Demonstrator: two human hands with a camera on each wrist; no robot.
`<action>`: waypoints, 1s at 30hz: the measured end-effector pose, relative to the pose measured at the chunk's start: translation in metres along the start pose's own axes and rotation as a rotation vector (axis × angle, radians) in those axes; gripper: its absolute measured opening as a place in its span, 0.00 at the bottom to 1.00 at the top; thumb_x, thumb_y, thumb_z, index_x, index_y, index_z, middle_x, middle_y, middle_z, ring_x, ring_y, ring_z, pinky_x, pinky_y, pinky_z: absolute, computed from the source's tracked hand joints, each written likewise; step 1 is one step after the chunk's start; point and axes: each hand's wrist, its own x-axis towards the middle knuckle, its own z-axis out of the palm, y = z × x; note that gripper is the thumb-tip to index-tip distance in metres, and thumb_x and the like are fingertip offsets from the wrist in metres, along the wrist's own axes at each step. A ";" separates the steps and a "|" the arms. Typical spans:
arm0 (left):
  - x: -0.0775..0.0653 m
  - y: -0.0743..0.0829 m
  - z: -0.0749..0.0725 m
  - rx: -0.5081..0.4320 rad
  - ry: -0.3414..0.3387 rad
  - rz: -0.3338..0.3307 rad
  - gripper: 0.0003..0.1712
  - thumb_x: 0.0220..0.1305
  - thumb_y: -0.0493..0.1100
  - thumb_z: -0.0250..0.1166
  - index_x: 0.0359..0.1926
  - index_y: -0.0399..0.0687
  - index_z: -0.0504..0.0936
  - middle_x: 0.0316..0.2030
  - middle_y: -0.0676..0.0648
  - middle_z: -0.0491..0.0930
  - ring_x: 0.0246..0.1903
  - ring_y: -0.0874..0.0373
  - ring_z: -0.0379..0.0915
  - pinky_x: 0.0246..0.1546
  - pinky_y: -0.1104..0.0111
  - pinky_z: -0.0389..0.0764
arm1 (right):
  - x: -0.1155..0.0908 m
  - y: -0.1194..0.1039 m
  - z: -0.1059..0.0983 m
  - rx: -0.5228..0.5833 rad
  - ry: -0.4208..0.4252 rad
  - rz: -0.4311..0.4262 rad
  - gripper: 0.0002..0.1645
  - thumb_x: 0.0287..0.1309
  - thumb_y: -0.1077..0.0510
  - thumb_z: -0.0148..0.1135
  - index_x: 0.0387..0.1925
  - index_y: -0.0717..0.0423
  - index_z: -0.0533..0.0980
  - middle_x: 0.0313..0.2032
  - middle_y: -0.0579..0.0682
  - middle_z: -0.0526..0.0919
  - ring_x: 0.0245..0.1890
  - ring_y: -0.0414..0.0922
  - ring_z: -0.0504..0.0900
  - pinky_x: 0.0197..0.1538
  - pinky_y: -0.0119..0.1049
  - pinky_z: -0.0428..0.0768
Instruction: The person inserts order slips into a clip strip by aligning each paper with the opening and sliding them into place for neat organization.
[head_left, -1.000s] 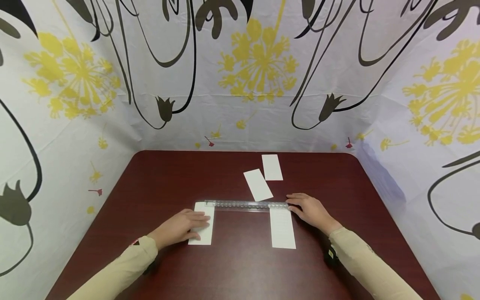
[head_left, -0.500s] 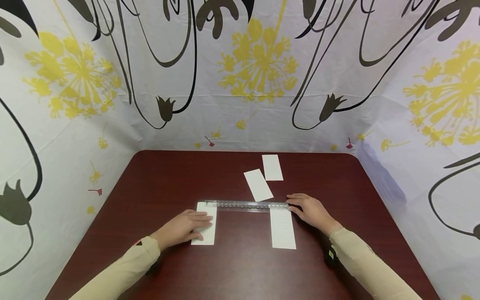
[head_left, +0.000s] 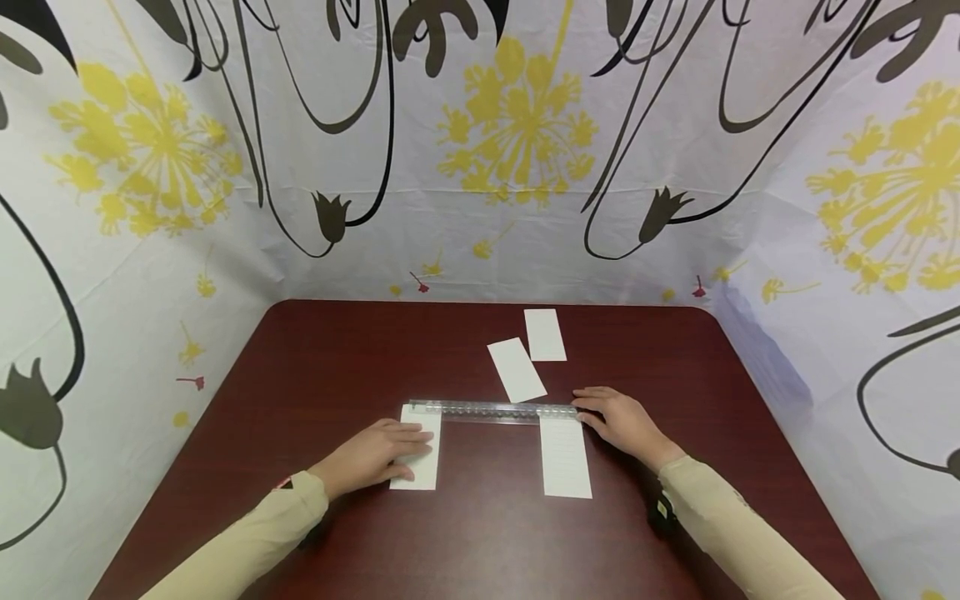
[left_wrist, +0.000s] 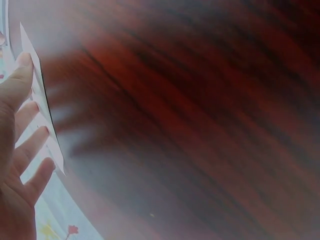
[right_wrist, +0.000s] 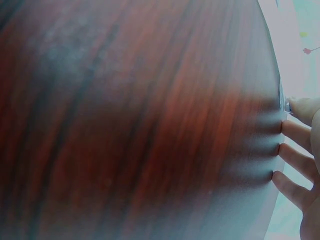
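In the head view my left hand (head_left: 372,457) lies with its fingers extended flat across a white paper card (head_left: 424,477). The left wrist view shows those fingertips on the card (left_wrist: 42,97), which is against the tabletop. A clear ruler (head_left: 487,410) lies crosswise, its left end overlapping the top of that card. At its right end my right hand (head_left: 624,423) holds the ruler between thumb and forefinger. The other fingertips touch the table in the right wrist view. Below the ruler's right part is a second white card (head_left: 566,458), faintly lined.
Two more white cards lie beyond the ruler: a tilted one (head_left: 517,370) and a straighter one (head_left: 544,335) near the far edge. The dark red-brown table (head_left: 360,350) has rounded far corners. Patterned white cloth (head_left: 480,217) hangs behind and at both sides.
My left hand has slid its card a little to the right along the ruler, toward the other lined card. The right hand and the ruler have stayed in place.
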 end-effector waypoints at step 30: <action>0.017 0.007 0.003 0.015 -0.045 0.030 0.29 0.61 0.58 0.66 0.61 0.52 0.81 0.63 0.53 0.79 0.65 0.54 0.73 0.64 0.57 0.75 | 0.000 0.001 0.002 -0.024 0.004 -0.003 0.20 0.64 0.51 0.64 0.55 0.53 0.82 0.58 0.52 0.83 0.61 0.52 0.79 0.57 0.51 0.81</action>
